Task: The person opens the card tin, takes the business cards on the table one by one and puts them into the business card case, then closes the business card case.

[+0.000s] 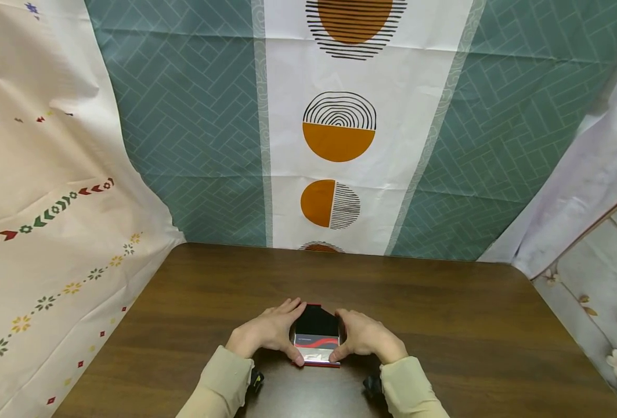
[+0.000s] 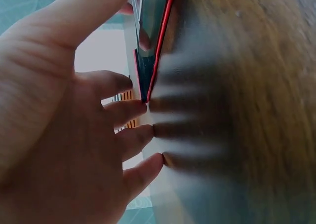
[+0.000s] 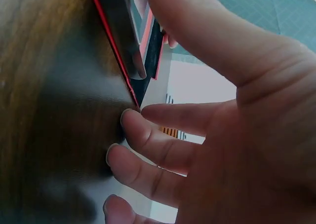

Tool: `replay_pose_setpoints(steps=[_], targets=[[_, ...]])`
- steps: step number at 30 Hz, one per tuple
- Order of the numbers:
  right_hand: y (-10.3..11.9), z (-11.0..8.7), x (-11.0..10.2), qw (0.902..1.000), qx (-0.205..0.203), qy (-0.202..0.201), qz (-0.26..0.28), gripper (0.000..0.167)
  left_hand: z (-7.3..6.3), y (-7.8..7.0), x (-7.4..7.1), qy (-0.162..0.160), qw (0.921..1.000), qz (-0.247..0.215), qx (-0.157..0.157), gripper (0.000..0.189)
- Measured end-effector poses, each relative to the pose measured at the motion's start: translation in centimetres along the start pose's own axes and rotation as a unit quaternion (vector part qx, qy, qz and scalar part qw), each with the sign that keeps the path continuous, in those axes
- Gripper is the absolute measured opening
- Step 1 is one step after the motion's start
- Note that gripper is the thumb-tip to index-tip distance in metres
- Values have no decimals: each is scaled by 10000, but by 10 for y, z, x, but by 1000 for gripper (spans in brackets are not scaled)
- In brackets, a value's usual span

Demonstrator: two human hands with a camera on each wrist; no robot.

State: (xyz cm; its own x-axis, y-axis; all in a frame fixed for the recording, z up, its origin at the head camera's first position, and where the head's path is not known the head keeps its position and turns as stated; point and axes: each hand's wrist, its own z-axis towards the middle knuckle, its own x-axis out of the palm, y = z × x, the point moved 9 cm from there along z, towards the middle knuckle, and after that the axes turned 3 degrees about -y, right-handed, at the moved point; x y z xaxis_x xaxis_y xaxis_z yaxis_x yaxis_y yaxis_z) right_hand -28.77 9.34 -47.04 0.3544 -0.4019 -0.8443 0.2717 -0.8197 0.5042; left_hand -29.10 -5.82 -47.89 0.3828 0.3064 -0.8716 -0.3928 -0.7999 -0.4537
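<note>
On the table, a flat black case with red edges [image 1: 314, 321] lies between the hands, its far end tapering on the right. A shiny box [image 1: 316, 342], grey and silver with a red wave, rests over its near part. My left hand [image 1: 271, 331] is at the left side, thumb on the near left corner, index fingertip by the far edge. Opposite it, my right hand [image 1: 363, 335] has its thumb at the near right corner and its fingers along the right side. In both wrist views, the fingers are spread, fingertips close to the tabletop and the red corner [image 2: 146, 99].
The brown wooden table [image 1: 444, 313] extends on both sides of the hands. A patterned cloth [image 1: 334, 145] hangs behind its far edge, with a cream curtain [image 1: 52, 232] on the left and a floral cloth [image 1: 601, 307] on the right.
</note>
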Motion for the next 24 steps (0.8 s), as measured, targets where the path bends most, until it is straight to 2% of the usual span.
replay_pose_setpoints(steps=[6, 16, 24], targets=[[-1, 3, 2, 10000, -59, 17, -38, 92, 1, -1, -1, -133, 9997, 181, 71, 120], [0, 4, 3, 9995, -214, -12, 216, 83, -4, 2, -2, -392, 9990, -75, -202, 123], [-2, 1, 4, 9996, 46, 18, 263, 89, -11, -7, -7, -844, 9962, 181, 88, 125]])
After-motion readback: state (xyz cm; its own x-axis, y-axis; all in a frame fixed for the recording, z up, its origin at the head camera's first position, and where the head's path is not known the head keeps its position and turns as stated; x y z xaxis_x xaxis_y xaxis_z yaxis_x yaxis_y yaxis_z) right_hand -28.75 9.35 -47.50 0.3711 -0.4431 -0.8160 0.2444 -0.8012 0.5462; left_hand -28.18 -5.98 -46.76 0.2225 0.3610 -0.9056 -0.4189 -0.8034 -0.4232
